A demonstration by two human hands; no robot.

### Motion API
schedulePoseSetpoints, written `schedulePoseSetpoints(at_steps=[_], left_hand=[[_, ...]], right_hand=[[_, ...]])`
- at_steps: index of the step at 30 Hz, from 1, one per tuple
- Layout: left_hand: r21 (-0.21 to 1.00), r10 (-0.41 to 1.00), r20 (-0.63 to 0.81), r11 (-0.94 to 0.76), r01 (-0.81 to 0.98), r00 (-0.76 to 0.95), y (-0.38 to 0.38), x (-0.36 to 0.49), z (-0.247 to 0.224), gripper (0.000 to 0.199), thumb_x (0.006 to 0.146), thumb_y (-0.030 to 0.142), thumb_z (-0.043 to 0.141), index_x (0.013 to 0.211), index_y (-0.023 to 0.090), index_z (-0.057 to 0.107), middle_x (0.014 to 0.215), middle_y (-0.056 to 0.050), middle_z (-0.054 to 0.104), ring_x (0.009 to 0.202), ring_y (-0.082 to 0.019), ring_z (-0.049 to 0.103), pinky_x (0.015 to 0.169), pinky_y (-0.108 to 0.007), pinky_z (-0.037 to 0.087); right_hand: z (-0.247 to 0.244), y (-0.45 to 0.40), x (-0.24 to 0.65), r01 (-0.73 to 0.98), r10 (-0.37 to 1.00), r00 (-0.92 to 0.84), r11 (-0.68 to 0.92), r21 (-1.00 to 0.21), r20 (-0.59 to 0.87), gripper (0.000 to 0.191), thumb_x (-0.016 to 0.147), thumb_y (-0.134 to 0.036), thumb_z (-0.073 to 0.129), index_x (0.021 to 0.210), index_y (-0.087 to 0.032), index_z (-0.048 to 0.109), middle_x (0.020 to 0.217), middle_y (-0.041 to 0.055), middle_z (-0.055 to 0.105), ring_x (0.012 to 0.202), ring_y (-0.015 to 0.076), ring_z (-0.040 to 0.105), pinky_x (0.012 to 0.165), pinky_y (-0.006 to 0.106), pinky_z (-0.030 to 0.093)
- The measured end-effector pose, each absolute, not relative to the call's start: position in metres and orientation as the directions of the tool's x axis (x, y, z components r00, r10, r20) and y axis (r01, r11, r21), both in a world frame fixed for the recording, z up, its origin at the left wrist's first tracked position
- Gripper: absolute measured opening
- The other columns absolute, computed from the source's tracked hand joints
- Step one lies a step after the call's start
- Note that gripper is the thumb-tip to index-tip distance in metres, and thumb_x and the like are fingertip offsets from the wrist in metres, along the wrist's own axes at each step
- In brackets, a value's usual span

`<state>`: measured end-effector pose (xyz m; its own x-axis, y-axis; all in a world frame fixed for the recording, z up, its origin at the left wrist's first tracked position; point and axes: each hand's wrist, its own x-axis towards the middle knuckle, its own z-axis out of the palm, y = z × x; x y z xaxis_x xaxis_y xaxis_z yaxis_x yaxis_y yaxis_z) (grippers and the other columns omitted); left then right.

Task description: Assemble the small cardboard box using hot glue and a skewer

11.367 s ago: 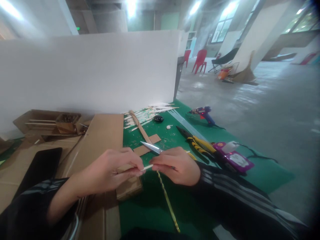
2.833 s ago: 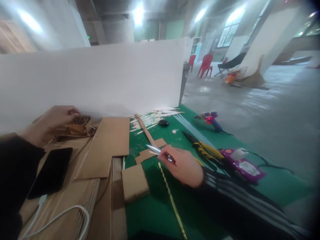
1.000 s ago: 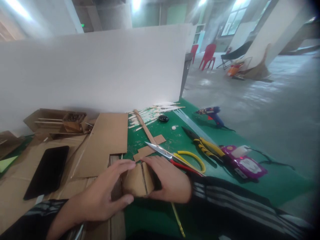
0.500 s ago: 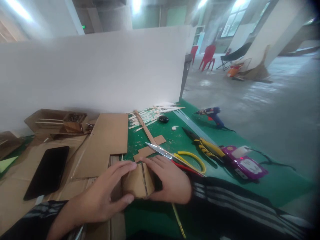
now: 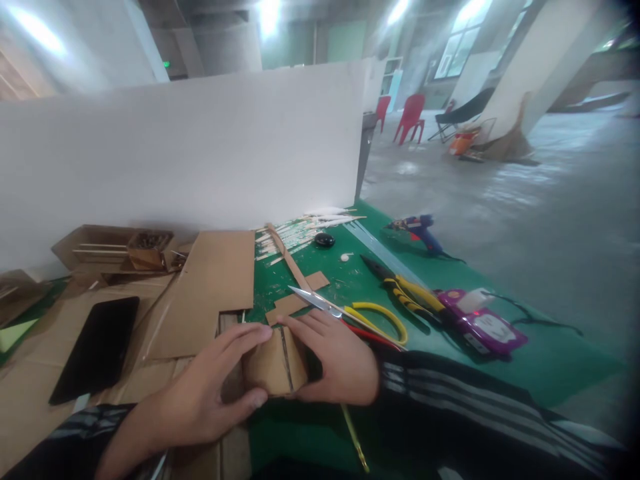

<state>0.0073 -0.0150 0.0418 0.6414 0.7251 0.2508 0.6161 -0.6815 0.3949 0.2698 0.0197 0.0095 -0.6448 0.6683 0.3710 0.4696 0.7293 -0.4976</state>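
Note:
Between my two hands is a small folded cardboard piece (image 5: 267, 367) with a dark seam running down its upper face. My left hand (image 5: 215, 380) grips its left side, thumb at the lower edge and fingers at the top. From the other side, my right hand (image 5: 335, 363) presses it with fingertips at the top and thumb low. Just beyond my right hand lie scissors (image 5: 375, 319) with yellow and red handles, blades pointing left. Cut cardboard strips (image 5: 293, 260) lie past the blades. A thin yellowish stick (image 5: 355, 437) rests below my right hand.
Pliers (image 5: 405, 293), a purple power strip (image 5: 487, 327) and a glue gun (image 5: 417, 230) lie on the green table at right. At left are a phone (image 5: 97, 347), cardboard sheets (image 5: 220, 270) and a cardboard box (image 5: 100, 247). Cotton swabs (image 5: 285, 237) lie before a white partition (image 5: 200, 147).
The view has shifted slightly, so the background sits a little lower and farther left. Both hands keep the same hold on the cardboard piece.

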Motion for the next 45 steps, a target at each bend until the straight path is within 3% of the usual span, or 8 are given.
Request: schedulePoseSetpoints(at_steps=[16,21,25,28,32,37,41,45], left_hand=[[0.403,0.727,0.251,-0.679,0.614,0.639,-0.015,0.009,0.042,0.067,0.089,0.024,0.062,0.149,0.031,0.030,0.144,-0.011,0.052,0.132,-0.027,0.055,0.109,-0.041,0.049],[0.441,0.731,0.234,-0.667,0.600,0.641,-0.015,0.005,0.042,0.071,0.092,0.027,0.060,0.153,0.031,0.024,0.151,-0.012,0.045,0.138,-0.031,0.047,0.112,-0.048,0.045],[0.592,0.770,0.172,-0.579,0.560,0.615,-0.014,-0.002,0.042,0.067,0.097,0.030,0.053,0.154,0.034,0.019,0.158,-0.009,0.036,0.144,-0.032,0.037,0.117,-0.052,0.037],[0.765,0.815,0.118,-0.439,0.471,0.568,-0.011,-0.004,0.041,0.056,0.101,0.034,0.047,0.153,0.032,0.026,0.158,-0.008,0.036,0.145,-0.031,0.037,0.119,-0.049,0.035],[0.905,0.830,0.133,-0.324,0.275,0.542,-0.006,-0.003,0.036,0.051,0.099,0.036,0.054,0.147,0.029,0.038,0.152,-0.010,0.045,0.140,-0.031,0.043,0.117,-0.042,0.038],[0.955,0.869,0.127,-0.237,0.177,0.478,-0.006,0.001,0.035,0.050,0.095,0.031,0.063,0.143,0.028,0.046,0.148,-0.012,0.049,0.135,-0.030,0.049,0.111,-0.037,0.044],[0.966,0.903,0.066,-0.165,0.201,0.424,-0.006,0.002,0.033,0.031,0.093,0.032,0.066,0.124,0.027,0.063,0.129,-0.009,0.064,0.119,-0.024,0.061,0.100,-0.029,0.050],[0.934,0.922,0.055,-0.183,0.306,0.383,-0.005,0.004,0.028,0.022,0.089,0.033,0.071,0.109,0.024,0.071,0.110,-0.005,0.071,0.101,-0.019,0.066,0.091,-0.024,0.051]], right_hand=[[0.008,0.019,0.269,0.469,0.679,-0.628,0.720,-0.511,0.380,0.099,0.067,-0.062,0.079,0.145,-0.011,0.046,0.120,0.0157,0.066,0.110,0.0312,0.056,0.098,0.046,0.042],[0.013,0.019,0.270,0.414,0.701,-0.637,0.661,-0.626,0.320,0.100,0.068,-0.059,0.079,0.147,-0.011,0.040,0.131,0.0172,0.060,0.118,0.0307,0.055,0.105,0.046,0.041],[0.015,0.019,0.274,0.318,0.754,-0.601,0.529,-0.787,0.264,0.103,0.064,-0.057,0.083,0.147,-0.014,0.039,0.138,0.0179,0.055,0.123,0.0317,0.055,0.106,0.046,0.043],[0.020,0.020,0.277,0.214,0.762,-0.608,0.427,-0.878,0.223,0.093,0.067,-0.051,0.084,0.144,-0.017,0.042,0.136,0.0155,0.055,0.121,0.0299,0.056,0.104,0.044,0.046],[0.026,0.021,0.279,0.037,0.719,-0.632,0.403,-0.915,0.291,0.085,0.073,-0.043,0.082,0.144,-0.019,0.042,0.143,0.0141,0.047,0.129,0.0285,0.050,0.106,0.040,0.044],[0.021,0.023,0.280,0.007,0.749,-0.616,0.314,-0.949,0.244,0.072,0.083,-0.042,0.074,0.144,-0.024,0.040,0.149,0.0115,0.041,0.130,0.0266,0.050,0.106,0.041,0.044],[0.019,0.025,0.279,0.052,0.782,-0.595,0.268,-0.962,0.185,0.056,0.091,-0.039,0.063,0.142,-0.025,0.042,0.147,0.0109,0.042,0.119,0.0252,0.057,0.097,0.041,0.051],[0.026,0.023,0.277,0.050,0.744,-0.642,0.285,-0.957,0.188,0.070,0.083,-0.038,0.073,0.142,-0.021,0.041,0.138,0.0117,0.051,0.124,0.0269,0.054,0.104,0.042,0.046]])
